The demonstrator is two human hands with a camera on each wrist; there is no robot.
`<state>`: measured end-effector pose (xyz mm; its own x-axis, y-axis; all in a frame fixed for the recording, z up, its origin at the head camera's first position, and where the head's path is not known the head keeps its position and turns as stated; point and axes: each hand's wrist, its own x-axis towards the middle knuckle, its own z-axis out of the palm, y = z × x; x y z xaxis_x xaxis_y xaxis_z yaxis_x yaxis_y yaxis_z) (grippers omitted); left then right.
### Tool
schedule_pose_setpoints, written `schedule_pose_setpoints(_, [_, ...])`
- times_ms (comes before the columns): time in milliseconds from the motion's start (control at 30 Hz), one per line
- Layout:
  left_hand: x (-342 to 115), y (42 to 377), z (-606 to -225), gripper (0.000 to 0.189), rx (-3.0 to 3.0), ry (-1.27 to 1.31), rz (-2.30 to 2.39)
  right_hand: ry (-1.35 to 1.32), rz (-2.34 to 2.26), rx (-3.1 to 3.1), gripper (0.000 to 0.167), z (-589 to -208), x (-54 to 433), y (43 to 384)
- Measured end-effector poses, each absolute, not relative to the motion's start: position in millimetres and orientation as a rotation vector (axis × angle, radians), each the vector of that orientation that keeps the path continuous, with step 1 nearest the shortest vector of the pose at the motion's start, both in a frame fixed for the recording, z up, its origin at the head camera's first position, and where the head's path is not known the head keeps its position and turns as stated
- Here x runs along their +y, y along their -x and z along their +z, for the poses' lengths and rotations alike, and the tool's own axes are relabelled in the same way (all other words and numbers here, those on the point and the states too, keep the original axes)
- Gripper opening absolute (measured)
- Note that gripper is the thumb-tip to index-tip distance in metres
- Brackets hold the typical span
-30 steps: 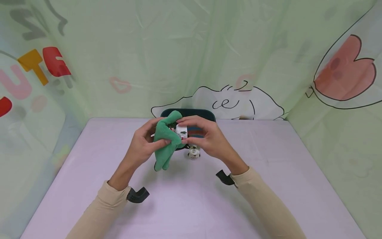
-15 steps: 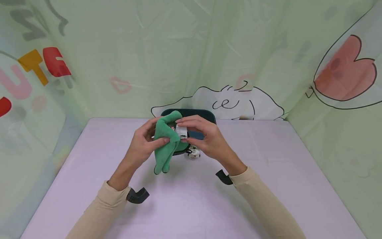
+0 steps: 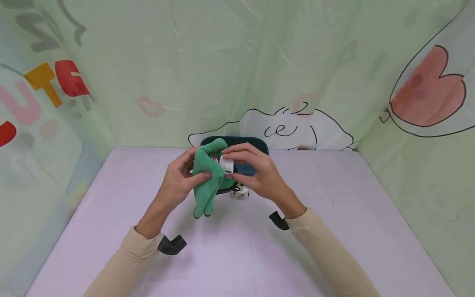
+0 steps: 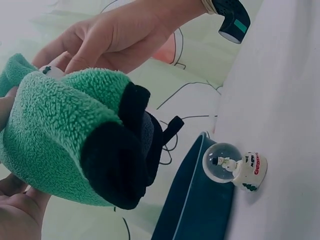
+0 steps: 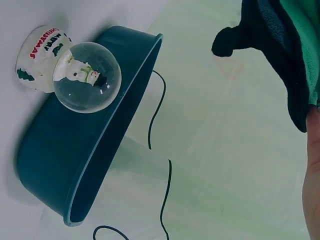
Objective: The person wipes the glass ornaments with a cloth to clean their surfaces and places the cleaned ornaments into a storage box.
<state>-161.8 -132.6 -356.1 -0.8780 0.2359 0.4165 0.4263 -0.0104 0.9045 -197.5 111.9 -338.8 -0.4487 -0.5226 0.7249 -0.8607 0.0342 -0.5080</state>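
Table (image 3: 237, 255): one, lilac-covered, near edge cut off below the head view. Sleeves (image 3: 330, 251): two, beige, both cut off at the same edge. Basin (image 3: 246, 141): one, dark teal, at the far side of the table; hands and cloth hide most of its near wall from the head camera. Green cloth (image 3: 203, 198): one, plush, black-edged, held raised in front of the basin; its folds conceal the left part of the held white item. Hands: two. Left hand (image 3: 179, 178) pinches the green cloth, thumb on the near face; its other fingers are partly hidden behind. Right hand (image 3: 261, 170) pinches the white item between thumb and fingertips. Snow globe (image 5: 87, 77): one, upright on the table just beside the basin; its dome is largely covered in the head view. White item (image 3: 227, 164): one, between the hands, partly wrapped; its full shape cannot be told. Compared with one second earlier, its dark tree motif shifts from mid-face to the lower edge, and the cloth tips hang slightly lower.
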Motion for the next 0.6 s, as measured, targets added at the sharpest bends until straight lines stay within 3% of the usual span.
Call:
schedule_pose_setpoints(333, [-131.0, 161.7, -358.6, 0.062, -2.047, 0.793, -1.972, -1.389, 1.506, -1.973, 0.055, -336.6, 113.5, 195.4])
schedule_pose_setpoints(600, [-129.1, 161.0, -358.5, 0.065, -2.07, 0.806, -1.954, -1.235, 1.694, -2.066, 0.047, -333.6, 115.0, 192.2])
